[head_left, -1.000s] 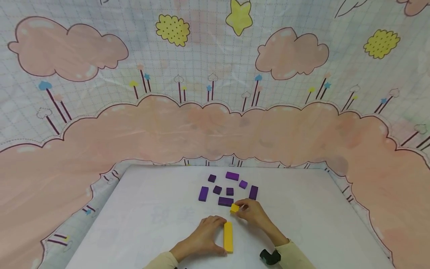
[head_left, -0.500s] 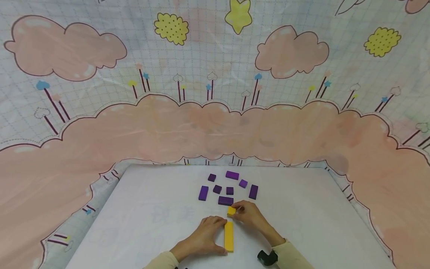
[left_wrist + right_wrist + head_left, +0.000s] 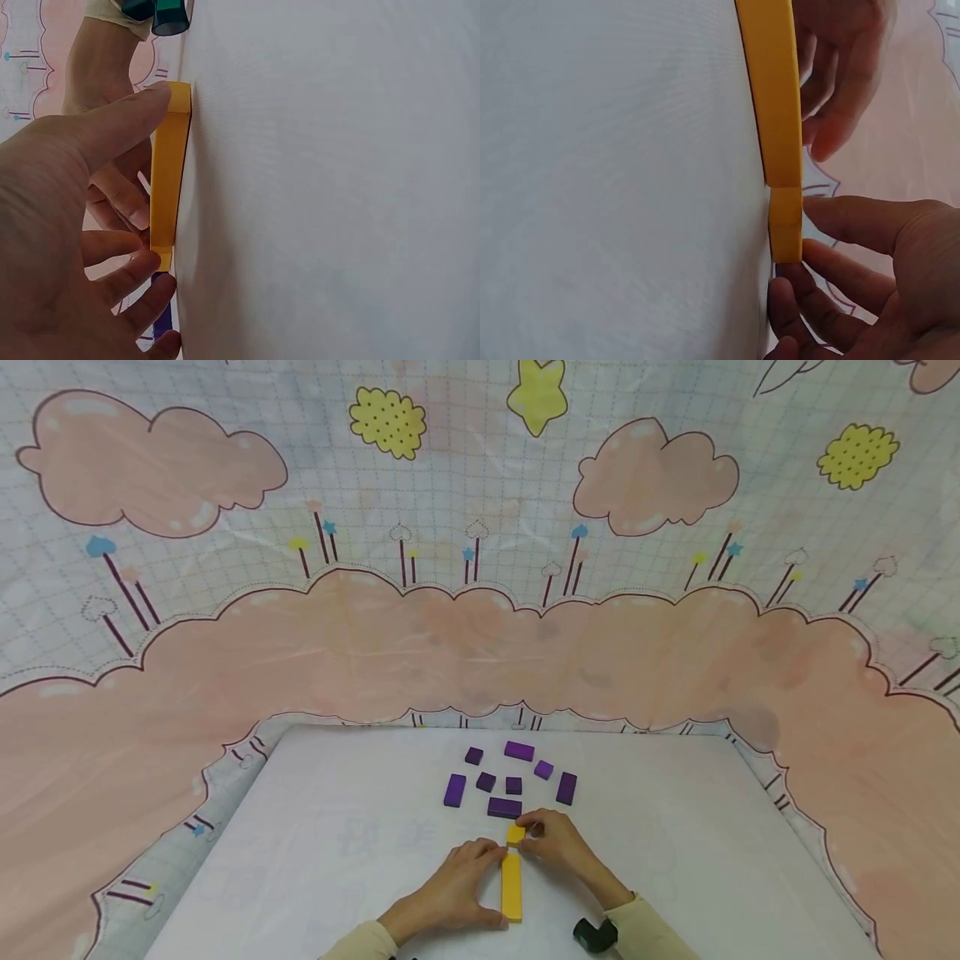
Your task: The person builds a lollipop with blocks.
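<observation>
A long yellow block (image 3: 512, 888) lies on the white table with its length running away from me. My left hand (image 3: 459, 883) holds it at its ends, the thumb at the near end and fingertips by the far end. Just beyond stands a small yellow block (image 3: 516, 835), which my right hand (image 3: 558, 845) pinches between thumb and fingers. In the right wrist view the small yellow block (image 3: 785, 225) appears lined up with the end of the long yellow block (image 3: 774, 90); whether they touch is unclear, as the head view suggests a narrow gap.
Several purple blocks are spread behind the yellow ones; the nearest is a long purple block (image 3: 505, 807). A dark green curved piece (image 3: 596, 935) lies beside the right sleeve. The white table (image 3: 300, 827) ends at a cloud-patterned cloth (image 3: 480, 652).
My right hand has brought the small yellow block slightly left and nearer, in line with the long yellow block. My left hand has stayed almost still.
</observation>
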`<state>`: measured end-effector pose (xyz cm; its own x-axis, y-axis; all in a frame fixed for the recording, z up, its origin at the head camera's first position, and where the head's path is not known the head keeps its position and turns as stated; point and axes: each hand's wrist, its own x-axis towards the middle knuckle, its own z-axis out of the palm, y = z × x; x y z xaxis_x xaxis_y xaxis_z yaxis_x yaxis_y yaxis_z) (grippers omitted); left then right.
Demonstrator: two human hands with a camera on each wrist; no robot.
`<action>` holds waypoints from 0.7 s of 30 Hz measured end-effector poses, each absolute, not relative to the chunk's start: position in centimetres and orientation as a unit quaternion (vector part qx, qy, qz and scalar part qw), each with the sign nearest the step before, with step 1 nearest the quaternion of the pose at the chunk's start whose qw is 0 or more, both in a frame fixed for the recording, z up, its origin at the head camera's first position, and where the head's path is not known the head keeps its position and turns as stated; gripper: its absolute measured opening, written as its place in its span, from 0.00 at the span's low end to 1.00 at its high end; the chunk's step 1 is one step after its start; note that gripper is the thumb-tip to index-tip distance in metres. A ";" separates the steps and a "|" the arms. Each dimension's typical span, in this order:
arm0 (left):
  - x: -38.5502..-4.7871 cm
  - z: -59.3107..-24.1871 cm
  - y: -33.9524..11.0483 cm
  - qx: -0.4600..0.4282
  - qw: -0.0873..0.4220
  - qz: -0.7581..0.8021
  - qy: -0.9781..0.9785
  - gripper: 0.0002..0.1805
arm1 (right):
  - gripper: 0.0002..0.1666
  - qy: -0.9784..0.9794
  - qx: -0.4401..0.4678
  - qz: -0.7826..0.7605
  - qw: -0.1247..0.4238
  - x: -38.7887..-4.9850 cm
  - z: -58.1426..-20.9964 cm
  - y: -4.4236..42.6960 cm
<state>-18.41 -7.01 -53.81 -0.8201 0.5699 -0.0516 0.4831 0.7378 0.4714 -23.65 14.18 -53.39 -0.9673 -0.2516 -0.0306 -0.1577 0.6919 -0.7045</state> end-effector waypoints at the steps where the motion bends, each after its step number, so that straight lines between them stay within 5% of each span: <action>1: -18.4 -53.8 -7.0 0.283 0.096 0.227 0.927 0.51 | 0.15 0.918 -0.115 -0.375 0.058 -23.7 -53.4 14.2; 21: -17.9 -53.5 -7.3 0.332 0.091 0.195 0.919 0.45 | 0.09 0.917 -0.141 -0.368 0.060 -23.7 -53.5 14.4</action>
<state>-17.93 -7.33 -53.52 -0.7634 0.6448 -0.0379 0.5739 0.7042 0.4180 -23.73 14.44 -53.52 -0.9528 -0.3035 -0.0062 -0.2152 0.6897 -0.6914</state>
